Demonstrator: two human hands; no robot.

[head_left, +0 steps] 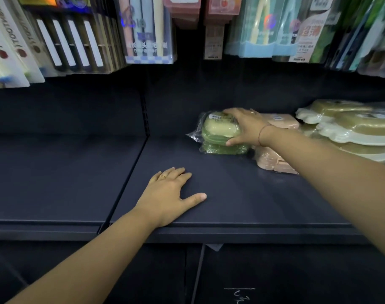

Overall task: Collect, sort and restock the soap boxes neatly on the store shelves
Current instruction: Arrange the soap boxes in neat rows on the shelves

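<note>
1. Left hand (171, 194) lies open and flat on the dark shelf (242, 194). Its palm is down near the front edge, the fingers are straight and the thumb is spread to the right. A ring (162, 176) sits on one finger.
2. The right hand (245, 126) reaches deeper in and grips the top green box (217, 128), fingers curled over its far side and thumb against its near edge. A thin band (261, 133) circles the wrist.
3. The top green box is wrapped in clear plastic and has a pale lid with a small label. It sits directly above the lower green box (222, 149), which rests on the shelf right of centre, toward the back. I cannot tell whether the top one is fully set down.
4. Pink boxes (272, 161) lie just right of the green pair, partly hidden by the right forearm. One is near and another is further back, behind the hand.
5. At the far right, olive boxes (351, 130) with white scalloped rims are stacked unevenly in plastic wrap and cut off by the frame edge.
6. Above the shelf, toothbrush packs (11, 51) hang in rows, most of them blurred. A price tag (213, 42) hangs between them.
7. A seam (130, 172) divides the shelf just left of the left hand.
</note>
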